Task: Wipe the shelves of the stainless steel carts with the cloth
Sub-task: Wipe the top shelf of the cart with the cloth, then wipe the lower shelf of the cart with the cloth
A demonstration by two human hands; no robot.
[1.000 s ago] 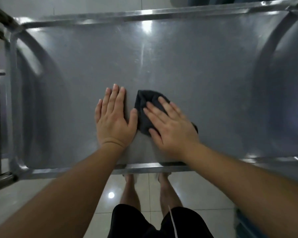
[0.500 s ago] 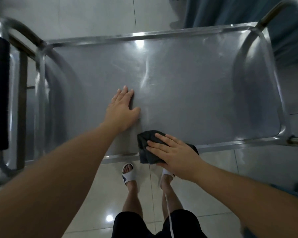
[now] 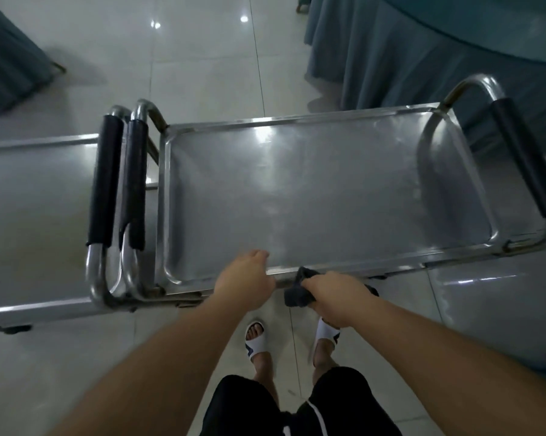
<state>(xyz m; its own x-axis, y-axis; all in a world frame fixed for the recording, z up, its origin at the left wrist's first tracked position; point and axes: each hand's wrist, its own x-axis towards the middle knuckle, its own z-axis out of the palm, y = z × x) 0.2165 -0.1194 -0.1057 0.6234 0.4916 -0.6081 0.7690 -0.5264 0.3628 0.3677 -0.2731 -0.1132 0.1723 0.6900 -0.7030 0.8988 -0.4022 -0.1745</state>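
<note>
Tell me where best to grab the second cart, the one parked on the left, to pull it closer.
Probably by its black-sleeved handle, reached from the near side with the left hand. The bar stands clear above the second cart; the right hand holds the cloth.

A second cart point(image 3: 35, 215) stands left of the cart point(image 3: 312, 196).

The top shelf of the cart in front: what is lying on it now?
Nothing lies on the shelf; only light reflections show. The left hand rests at its near rim. The right hand holds the cloth off the edge. Lower shelves are hidden beneath it.
</note>
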